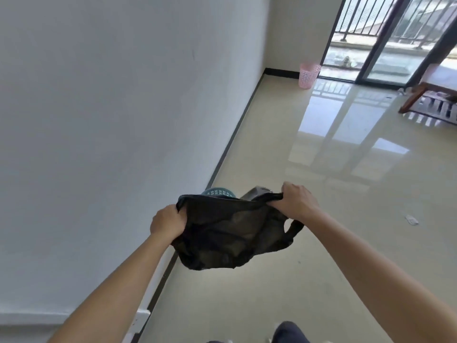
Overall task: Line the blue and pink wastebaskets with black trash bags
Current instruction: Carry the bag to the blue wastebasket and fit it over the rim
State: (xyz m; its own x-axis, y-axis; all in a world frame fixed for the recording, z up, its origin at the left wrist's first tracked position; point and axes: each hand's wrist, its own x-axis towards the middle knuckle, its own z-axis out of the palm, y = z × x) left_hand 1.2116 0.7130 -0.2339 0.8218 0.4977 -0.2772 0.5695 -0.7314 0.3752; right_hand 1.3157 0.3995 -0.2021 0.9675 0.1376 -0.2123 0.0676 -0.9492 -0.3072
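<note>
Left hand (167, 222) grip clenched on black trash bag (222, 233) rim at 9 o'clock; right hand (295, 203) grip clenched at 3 o'clock. Bag mouth stretched, held above blue wastebasket (218, 192) by wall. Pink wastebasket (309, 75) far at 12 o'clock, unlined.

Bright daylight enters through the balcony door (385, 45), overexposed there. Below the door, the glossy floor (346, 134) shows glare and bar reflections. Wide-angle distortion bends the wall (99, 120); overall slightly soft.
</note>
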